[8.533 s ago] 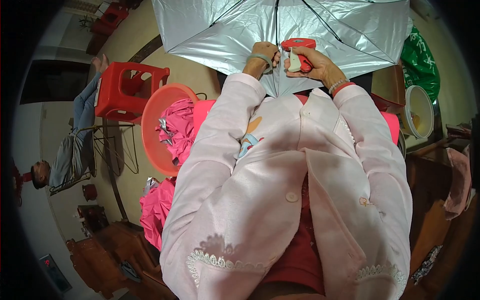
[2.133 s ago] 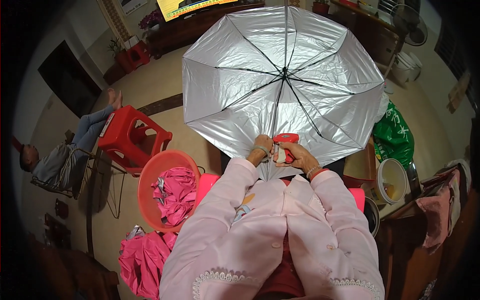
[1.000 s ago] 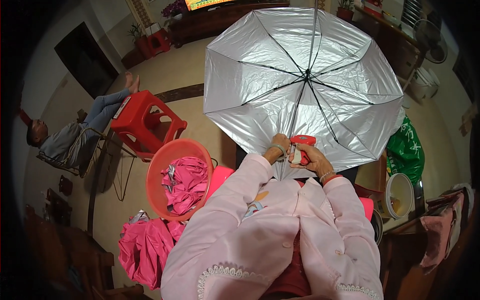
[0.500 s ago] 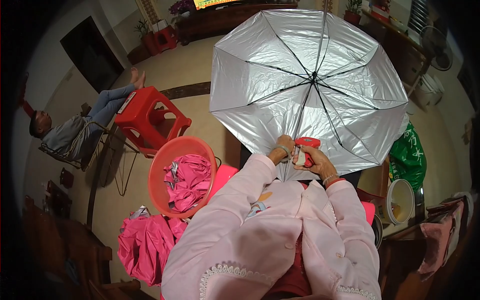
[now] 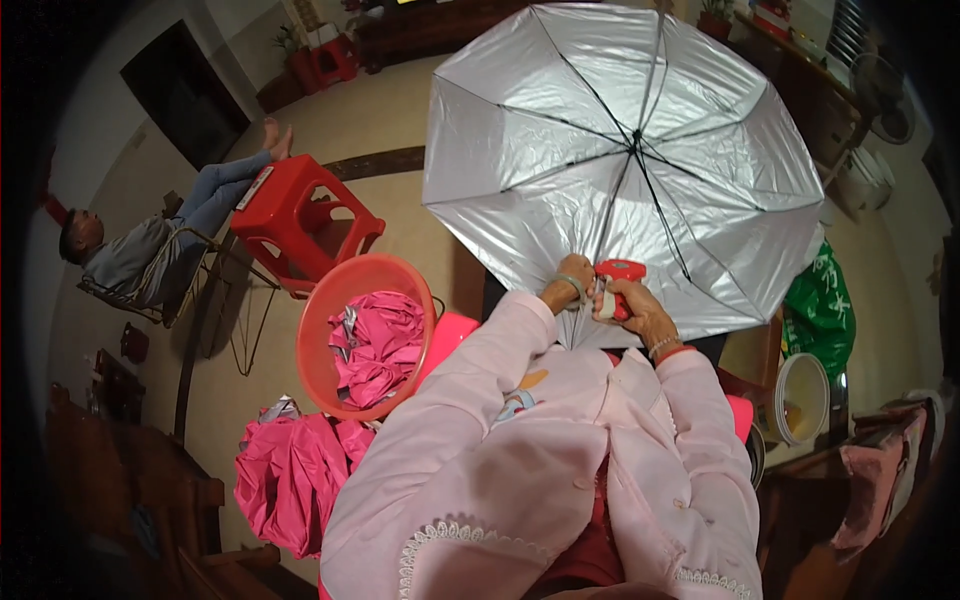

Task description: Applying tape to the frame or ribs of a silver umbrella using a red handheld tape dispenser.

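An open umbrella (image 5: 500,160) spreads in front of me, its silver underside and dark ribs facing me and its shaft pointing away. My left hand (image 5: 571,282) is closed at the near edge of the canopy, pinching gathered silver cloth or a rib tip; the fingers partly hide which. Beside it, my right hand (image 5: 642,314) is wrapped round a red and white hand-held tool (image 5: 624,270). The tool's red head lies against the silver cloth, just right of my left hand. What its front end touches cannot be seen.
At left, a red basin (image 5: 312,310) holds crumpled pink cloth (image 5: 383,345); a pink bundle (image 5: 288,485) lies below it. Beyond stand a red stool (image 5: 262,195) and a person (image 5: 140,265) reclining on a chair. A green bag (image 5: 822,310) and white bucket (image 5: 802,395) are at right.
The whole view has shifted slightly, with most things sitting a little higher in the picture. Both hands keep their hold, and the umbrella stays open.
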`<state>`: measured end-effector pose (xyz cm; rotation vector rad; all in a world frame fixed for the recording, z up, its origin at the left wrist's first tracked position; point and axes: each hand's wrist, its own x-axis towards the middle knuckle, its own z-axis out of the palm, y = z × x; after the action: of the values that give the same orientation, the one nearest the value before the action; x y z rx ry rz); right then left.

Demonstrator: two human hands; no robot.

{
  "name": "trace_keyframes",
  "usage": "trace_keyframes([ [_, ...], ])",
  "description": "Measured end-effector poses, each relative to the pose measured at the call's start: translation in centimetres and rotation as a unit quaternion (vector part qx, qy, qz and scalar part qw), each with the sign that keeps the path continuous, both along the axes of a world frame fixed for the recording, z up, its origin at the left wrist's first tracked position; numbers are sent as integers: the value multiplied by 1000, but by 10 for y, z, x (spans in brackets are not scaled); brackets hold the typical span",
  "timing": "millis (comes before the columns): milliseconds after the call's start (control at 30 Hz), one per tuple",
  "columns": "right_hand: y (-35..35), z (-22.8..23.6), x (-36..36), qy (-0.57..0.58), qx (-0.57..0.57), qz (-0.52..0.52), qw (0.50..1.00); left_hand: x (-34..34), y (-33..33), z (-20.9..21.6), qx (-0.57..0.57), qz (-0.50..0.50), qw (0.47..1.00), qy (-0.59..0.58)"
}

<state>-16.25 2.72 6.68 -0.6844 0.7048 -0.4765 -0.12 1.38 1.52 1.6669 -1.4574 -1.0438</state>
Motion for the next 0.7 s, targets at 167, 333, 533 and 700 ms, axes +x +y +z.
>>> trace_keyframes([
  [167, -21, -26, 3, -18, 36, 31, 999, 9, -6, -10, 16, 9, 999, 34],
  [333, -14, -15, 5, 19, 19, -11, 1000, -4, 0, 20, 75, 39, 994, 69],
  [533, 3, 10, 12, 34, -4, -56, 998, -4, -10, -8, -14, 104, 988, -115],
  [700, 4, 18, 14, 28, -31, -47, 998, -1, -15, -4, 0, 91, 987, -130],
])
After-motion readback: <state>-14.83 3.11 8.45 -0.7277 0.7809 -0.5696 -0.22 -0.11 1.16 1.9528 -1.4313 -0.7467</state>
